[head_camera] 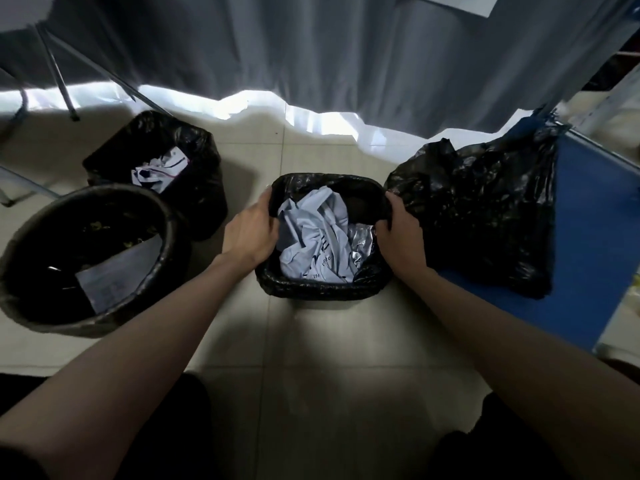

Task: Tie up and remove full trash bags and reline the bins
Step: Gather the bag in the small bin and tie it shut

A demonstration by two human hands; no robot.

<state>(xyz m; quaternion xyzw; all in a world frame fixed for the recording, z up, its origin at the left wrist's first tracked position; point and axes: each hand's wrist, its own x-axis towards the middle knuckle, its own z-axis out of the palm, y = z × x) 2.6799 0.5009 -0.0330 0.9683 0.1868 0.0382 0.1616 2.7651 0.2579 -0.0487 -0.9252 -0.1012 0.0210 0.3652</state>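
On pale floor tiles (311, 341) below a grey curtain (311, 46), left hand (251, 230) and right hand (401, 233) gripped the middle bin's liner (322, 289)

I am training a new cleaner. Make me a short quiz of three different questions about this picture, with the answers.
1. True or false: both hands hold the rim of the middle bin's liner.
2. How many lined bins stand open on the floor?
3. Where is the bulging black bag? A) inside the round bin B) to the right of the middle bin C) under the curtain on the left

Key
1. True: the left hand and the right hand grip the liner on opposite sides of the middle bin.
2. Three: the middle bin, the round bin and the far bin.
3. B: the black bag sits to the right of the middle bin.
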